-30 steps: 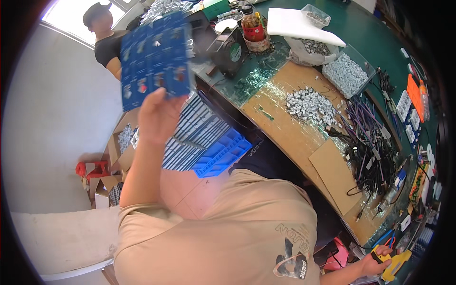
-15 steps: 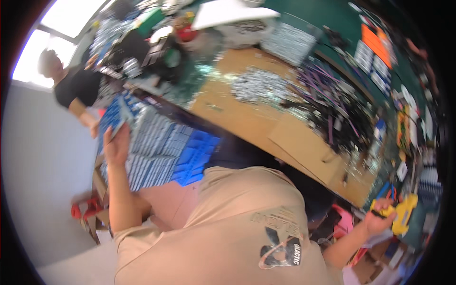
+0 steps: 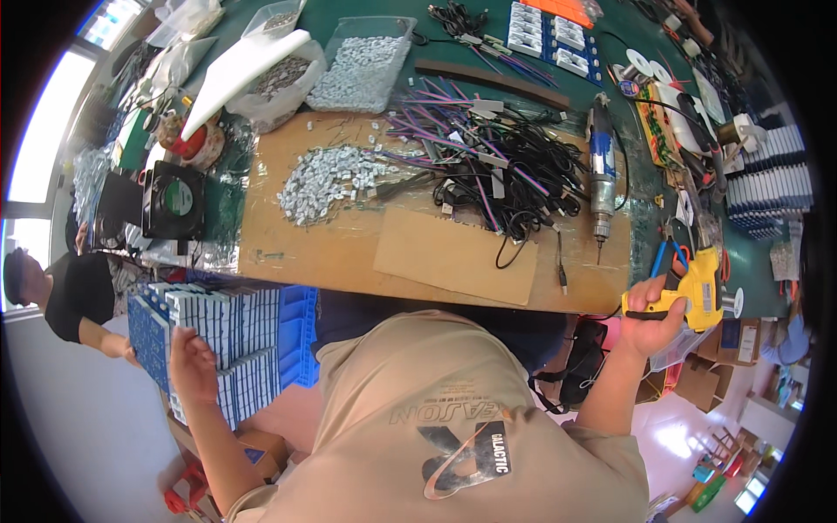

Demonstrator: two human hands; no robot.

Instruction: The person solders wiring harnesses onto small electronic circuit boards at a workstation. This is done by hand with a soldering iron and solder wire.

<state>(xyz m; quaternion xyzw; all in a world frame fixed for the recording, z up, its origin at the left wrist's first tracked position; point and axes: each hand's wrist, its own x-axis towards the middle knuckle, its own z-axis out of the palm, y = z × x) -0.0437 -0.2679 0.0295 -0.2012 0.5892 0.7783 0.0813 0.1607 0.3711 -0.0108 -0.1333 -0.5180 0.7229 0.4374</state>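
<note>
My right hand (image 3: 649, 322) is wrapped round the handle of a yellow glue gun (image 3: 700, 292) at the table's right front corner. Pliers with blue and red handles (image 3: 670, 253) lie just beyond it. On the left, my left hand (image 3: 193, 366) has loosely curled fingers, with nothing visible in them. It is in front of stacked white-and-blue panels (image 3: 235, 322). A blue panel (image 3: 150, 340) stands upright beside my left hand, at the stack's left side. A co-worker's hand (image 3: 120, 347) reaches to that panel's edge.
Cables (image 3: 514, 174), small white parts (image 3: 327, 179) and a cardboard sheet (image 3: 453, 257) lie on the brown work board (image 3: 288, 248). An electric screwdriver (image 3: 602, 166) lies to their right. A clear tub of white parts (image 3: 362, 65) is behind; a blue crate (image 3: 299, 336) adjoins the panels.
My left hand, earlier raised at a blue panel, is lower in view and apart from it. My right hand keeps the glue gun. The view has turned, showing the table straighter.
</note>
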